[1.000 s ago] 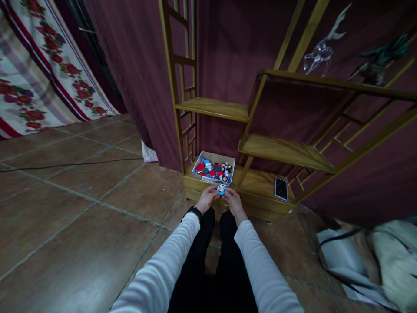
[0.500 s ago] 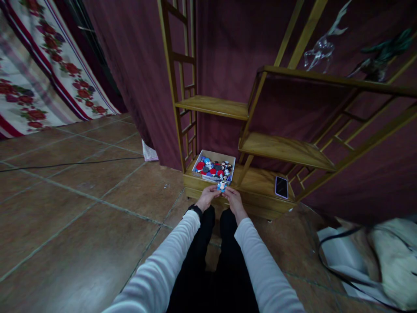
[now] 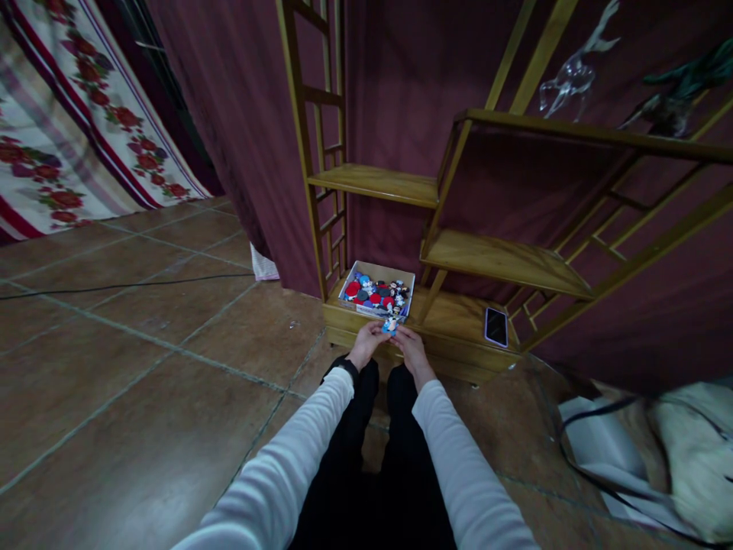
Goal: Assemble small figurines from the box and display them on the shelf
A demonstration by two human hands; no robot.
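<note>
Btwn 2 hands (image 3: 365, 345) (image 3: 411, 347): 1 figurine (image 3: 390, 326) (blue/wht).

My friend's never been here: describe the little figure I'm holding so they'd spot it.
Find the brown wooden shelf unit, then the open rectangular white box on its base. In front, your left hand and right hand hold the small blue-and-pale figure; unlike its multicoloured neighbours, it's unboxed.
</note>
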